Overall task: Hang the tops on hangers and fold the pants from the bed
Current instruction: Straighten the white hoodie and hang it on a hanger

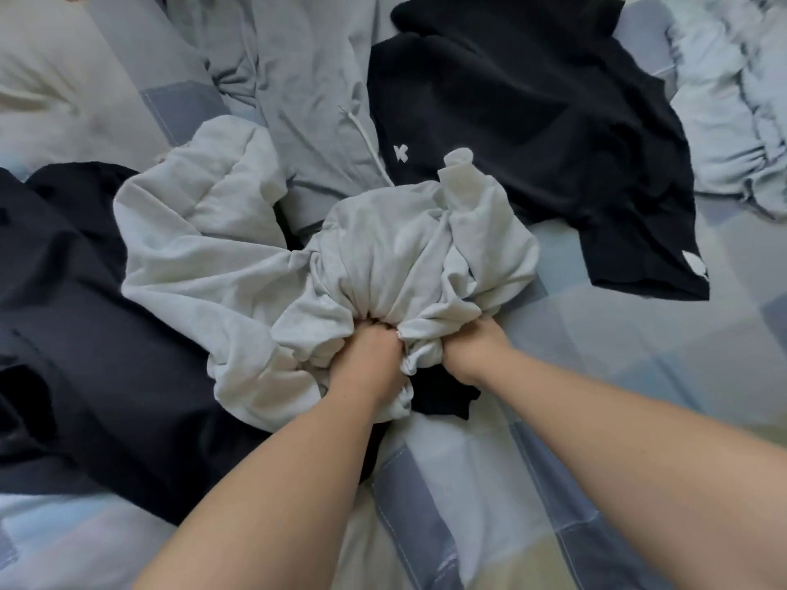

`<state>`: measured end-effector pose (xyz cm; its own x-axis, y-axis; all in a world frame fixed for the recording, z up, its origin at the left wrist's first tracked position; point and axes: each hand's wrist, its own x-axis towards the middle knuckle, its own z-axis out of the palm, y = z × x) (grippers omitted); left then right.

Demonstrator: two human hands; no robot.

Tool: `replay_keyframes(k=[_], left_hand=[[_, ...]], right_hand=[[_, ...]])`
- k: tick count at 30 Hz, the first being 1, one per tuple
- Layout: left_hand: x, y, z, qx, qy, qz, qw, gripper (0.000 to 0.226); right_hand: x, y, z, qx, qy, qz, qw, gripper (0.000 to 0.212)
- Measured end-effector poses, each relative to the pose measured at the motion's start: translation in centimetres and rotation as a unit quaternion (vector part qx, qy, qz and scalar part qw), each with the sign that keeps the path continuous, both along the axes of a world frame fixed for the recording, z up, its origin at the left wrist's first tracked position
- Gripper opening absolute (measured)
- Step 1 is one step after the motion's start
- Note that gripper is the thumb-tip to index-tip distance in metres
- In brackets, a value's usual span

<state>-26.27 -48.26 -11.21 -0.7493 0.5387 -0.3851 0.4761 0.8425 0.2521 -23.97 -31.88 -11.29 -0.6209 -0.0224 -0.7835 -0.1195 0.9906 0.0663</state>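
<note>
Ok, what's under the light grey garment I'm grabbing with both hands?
Black fabric pokes out beneath the near edge of the light grey garment, by the right hand. Its left side overlaps a dark garment. What the black fabric is, and anything else beneath, is covered.

We see a bed (617,376) with a checked blue cover. On it lie a pale grey garment (191,257), a black shirt (532,121), a dark garment (85,334) and a pillow (55,87).

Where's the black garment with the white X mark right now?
Head view, upper right: the black garment lies on the bed, just beyond the light grey garment the left hand and right hand grip.
</note>
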Motion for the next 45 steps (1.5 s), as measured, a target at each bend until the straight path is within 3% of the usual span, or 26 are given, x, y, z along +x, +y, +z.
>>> replay_keyframes(k=[5, 8, 13, 20, 23, 30, 35, 37, 39, 40, 42, 44, 45], left_hand=[[1.7, -0.1, -0.4, 0.011, 0.051, 0.015, 0.999, 0.015], [4.1, 0.6, 0.1, 0.006, 0.065, 0.009, 0.998, 0.017], [11.9, 3.7, -0.1, -0.003, 0.058, 0.023, 0.998, 0.017], [28.5, 10.4, -1.0, -0.009, -0.052, 0.017, 0.998, 0.022], [35.0, 12.7, 0.0, -0.034, -0.1, -0.002, 0.994, 0.021], [44.2, 15.5, 2.6, -0.079, -0.203, -0.065, 0.974, 0.023], [43.3, 16.9, 5.8, -0.13, -0.305, -0.136, 0.933, 0.01], [40.8, 17.1, 7.5, -0.15, -0.352, -0.152, 0.911, 0.028], [37.6, 17.0, 9.1, -0.073, -0.385, -0.104, 0.914, 0.023], [36.0, 16.9, 9.8, 0.006, -0.358, -0.063, 0.932, 0.017], [33.1, 16.8, 10.2, 0.145, -0.151, -0.004, 0.978, 0.028], [30.7, 16.6, 9.7, 0.115, 0.063, 0.021, 0.991, 0.053], [29.6, 16.4, 9.4, 0.059, 0.081, 0.032, 0.994, 0.064]], right_hand=[[3.5, 0.7, -0.5, -0.054, 0.174, -0.088, 0.979, 0.044], [5.0, 1.6, 0.0, -0.054, 0.189, -0.104, 0.975, 0.048], [11.5, 5.1, 1.0, -0.066, 0.227, -0.099, 0.967, 0.037], [26.8, 12.1, 2.6, -0.056, 0.202, -0.066, 0.975, 0.037], [33.4, 14.6, 3.4, -0.069, 0.242, -0.072, 0.965, 0.039], [44.8, 17.5, 4.6, -0.073, 0.123, -0.135, 0.981, 0.024], [45.1, 19.4, 7.6, -0.133, -0.062, -0.205, 0.968, 0.051], [43.3, 20.5, 9.0, -0.148, -0.091, -0.232, 0.957, 0.032], [41.1, 21.0, 10.5, -0.151, 0.011, -0.285, 0.947, 0.008], [40.0, 21.0, 11.0, -0.158, 0.111, -0.308, 0.931, 0.005], [37.7, 20.2, 11.3, -0.211, 0.299, -0.321, 0.874, 0.015], [35.2, 18.6, 11.1, -0.262, 0.339, -0.306, 0.85, 0.044], [34.1, 17.7, 10.7, -0.272, 0.293, -0.308, 0.863, 0.06]])
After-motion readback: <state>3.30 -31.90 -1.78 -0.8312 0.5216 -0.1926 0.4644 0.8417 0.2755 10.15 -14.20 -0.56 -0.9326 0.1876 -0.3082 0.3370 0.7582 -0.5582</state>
